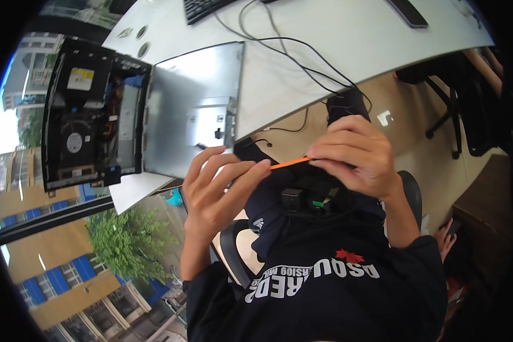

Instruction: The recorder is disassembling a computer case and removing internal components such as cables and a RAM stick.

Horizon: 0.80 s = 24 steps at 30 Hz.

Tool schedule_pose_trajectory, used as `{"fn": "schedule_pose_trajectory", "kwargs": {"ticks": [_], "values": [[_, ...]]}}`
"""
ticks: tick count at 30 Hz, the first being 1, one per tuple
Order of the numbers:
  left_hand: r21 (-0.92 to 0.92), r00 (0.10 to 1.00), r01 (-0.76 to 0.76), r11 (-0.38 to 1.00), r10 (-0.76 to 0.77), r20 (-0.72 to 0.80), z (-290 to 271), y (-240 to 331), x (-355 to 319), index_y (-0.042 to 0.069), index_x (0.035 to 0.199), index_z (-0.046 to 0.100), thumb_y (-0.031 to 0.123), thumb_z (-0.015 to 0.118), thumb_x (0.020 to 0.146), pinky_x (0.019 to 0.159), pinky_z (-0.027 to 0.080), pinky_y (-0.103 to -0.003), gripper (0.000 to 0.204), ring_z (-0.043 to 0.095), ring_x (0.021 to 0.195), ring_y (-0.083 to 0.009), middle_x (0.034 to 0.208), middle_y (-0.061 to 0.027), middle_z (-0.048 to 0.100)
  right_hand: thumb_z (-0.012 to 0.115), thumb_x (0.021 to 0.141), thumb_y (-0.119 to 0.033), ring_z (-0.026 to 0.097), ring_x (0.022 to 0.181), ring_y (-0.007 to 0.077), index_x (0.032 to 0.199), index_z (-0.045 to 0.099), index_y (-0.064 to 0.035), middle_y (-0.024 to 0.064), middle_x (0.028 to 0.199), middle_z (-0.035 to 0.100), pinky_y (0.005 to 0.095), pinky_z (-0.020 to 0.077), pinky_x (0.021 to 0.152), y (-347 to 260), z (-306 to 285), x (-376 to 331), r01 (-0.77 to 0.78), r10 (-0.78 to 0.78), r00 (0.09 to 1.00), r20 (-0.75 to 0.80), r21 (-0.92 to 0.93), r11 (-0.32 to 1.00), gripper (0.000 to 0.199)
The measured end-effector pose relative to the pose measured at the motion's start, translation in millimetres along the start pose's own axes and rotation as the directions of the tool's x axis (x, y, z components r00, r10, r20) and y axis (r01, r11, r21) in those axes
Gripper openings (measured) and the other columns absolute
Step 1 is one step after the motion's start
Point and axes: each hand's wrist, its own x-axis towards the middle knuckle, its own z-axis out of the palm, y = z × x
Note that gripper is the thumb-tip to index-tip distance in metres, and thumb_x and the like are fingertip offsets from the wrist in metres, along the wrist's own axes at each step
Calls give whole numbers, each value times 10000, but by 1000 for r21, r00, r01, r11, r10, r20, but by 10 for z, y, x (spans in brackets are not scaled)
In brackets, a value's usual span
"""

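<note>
Head view shows your right hand (356, 154) pinching one end of a thin orange plastic stick (290, 164), while your left hand (216, 185) takes its other tip between loosely curled fingertips. You hold it level above your lap and dark printed sweatshirt (325, 290). Beyond your left hand, an opened black computer case (91, 114) with its grey metal side panel (191, 108) lies on the white desk (336, 51), near black cables (302, 57).

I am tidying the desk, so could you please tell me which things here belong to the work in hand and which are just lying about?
In hand:
- thin orange tool, between left hand and right hand
- opened computer case
- its metal side panel

Lying about:
- keyboard
- black cables
- dark flat device
- office chair
</note>
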Motion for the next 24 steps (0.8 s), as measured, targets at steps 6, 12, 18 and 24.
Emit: {"fn": "schedule_pose_trajectory", "kwargs": {"ticks": [6, 12, 18, 24], "values": [[53, 998, 29, 998, -32, 56, -109, 15, -98, 99, 1021, 794, -7, 844, 691, 655, 520, -307, 350, 663, 679, -167, 824, -14, 736, 866, 690, -40, 657, 852, 198, 955, 786, -110, -13, 921, 754, 317, 500, 725, 68, 0, -22, -1, 1, 1000, 14, 33, 999, 285], [40, 1000, 21, 999, -22, 19, -74, -49, -92, 82, 1047, 796, -54, 809, 683, 646, 540, -282, 389, 720, 741, -184, 890, -50, 770, 874, 679, -42, 655, 851, 189, 950, 785, -107, -19, 914, 758, 301, 485, 719, 108, -26, -17, 0, 0, 999, -36, 5, 1000, 292], [17, 996, 88, 996, -88, 9, -30, -38, -121, 60, 1060, 793, -57, 824, 729, 646, 578, -283, 352, 750, 760, -221, 921, -88, 781, 881, 673, -41, 646, 844, 201, 951, 790, -108, -15, 917, 771, 300, 490, 715, 119, -49, -43, -8, 8, 1000, -21, 10, 1000, 300], [-43, 995, 102, 994, -102, -10, -14, -59, -162, 46, 1043, 793, -50, 829, 750, 689, 605, -293, 310, 770, 814, -240, 882, -91, 783, 882, 678, -48, 632, 837, 215, 957, 797, -102, 3, 907, 777, 307, 515, 702, 152, -117, -80, -33, 33, 999, -32, 3, 999, 297]]}}
